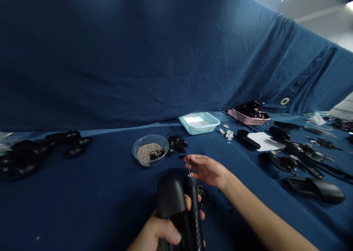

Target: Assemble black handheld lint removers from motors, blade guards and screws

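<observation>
My left hand (165, 230) is wrapped round a black plastic housing (171, 197) and a black electric screwdriver (194, 207), held side by side and upright near the bottom centre. The screwdriver's thin bit points away from me. At its tip, my right hand (206, 169) has its thumb and fingers brought near the bit; whether they pinch a small part is too small to tell. Just beyond stands a clear round bowl (135, 153) of small metal screws with some black bits among them. A heap of small black parts (177, 144) lies beside the bowl.
A light blue basket (200, 129) stands behind the bowl, with white pieces (229, 135) to its right. Further right are a pink basket (245, 120) of black parts, white paper (264, 141) and black housings (316, 188) with wires. Dark rounded parts (74, 150) lie left.
</observation>
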Demonstrator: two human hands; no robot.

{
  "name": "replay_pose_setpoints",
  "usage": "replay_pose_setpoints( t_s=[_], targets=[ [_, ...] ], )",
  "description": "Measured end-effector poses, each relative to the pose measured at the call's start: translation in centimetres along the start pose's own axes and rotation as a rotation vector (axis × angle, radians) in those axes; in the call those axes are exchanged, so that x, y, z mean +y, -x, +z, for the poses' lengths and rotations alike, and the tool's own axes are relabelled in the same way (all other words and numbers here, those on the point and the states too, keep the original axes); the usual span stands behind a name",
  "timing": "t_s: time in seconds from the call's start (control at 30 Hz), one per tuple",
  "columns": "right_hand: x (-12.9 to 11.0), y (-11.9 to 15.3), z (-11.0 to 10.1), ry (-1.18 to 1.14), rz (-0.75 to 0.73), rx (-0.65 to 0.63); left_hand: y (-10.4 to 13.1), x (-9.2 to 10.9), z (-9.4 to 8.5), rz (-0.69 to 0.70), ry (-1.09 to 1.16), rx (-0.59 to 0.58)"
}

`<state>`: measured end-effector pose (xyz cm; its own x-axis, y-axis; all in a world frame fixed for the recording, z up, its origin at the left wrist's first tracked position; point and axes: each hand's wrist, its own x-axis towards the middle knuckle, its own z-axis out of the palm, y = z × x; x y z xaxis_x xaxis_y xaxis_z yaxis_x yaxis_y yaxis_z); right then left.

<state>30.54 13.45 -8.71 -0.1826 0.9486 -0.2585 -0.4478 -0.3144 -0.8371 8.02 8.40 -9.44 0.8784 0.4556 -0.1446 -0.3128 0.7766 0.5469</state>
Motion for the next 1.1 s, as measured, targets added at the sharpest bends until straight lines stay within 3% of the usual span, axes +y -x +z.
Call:
replay_pose_setpoints(
  t_s=[0.37, 0.8, 1.1],
  targets=[
    [0.0, -0.3, -0.7, 0.107, 0.035, -0.097, -0.1, 0.2, 0.4, 0.004, -0.011, 0.012],
    [-3.1, 0.2, -0.9, 0.419, 0.044, -0.257, -0.1, -0.4, 0.1, -0.015, 0.009, 0.043],
    [-1.7, 0.7, -0.8, 0.537, -0.03, -0.18, -0.3, -0.1, 0.2, -0.008, -0.015, -0.018]
  ],
)
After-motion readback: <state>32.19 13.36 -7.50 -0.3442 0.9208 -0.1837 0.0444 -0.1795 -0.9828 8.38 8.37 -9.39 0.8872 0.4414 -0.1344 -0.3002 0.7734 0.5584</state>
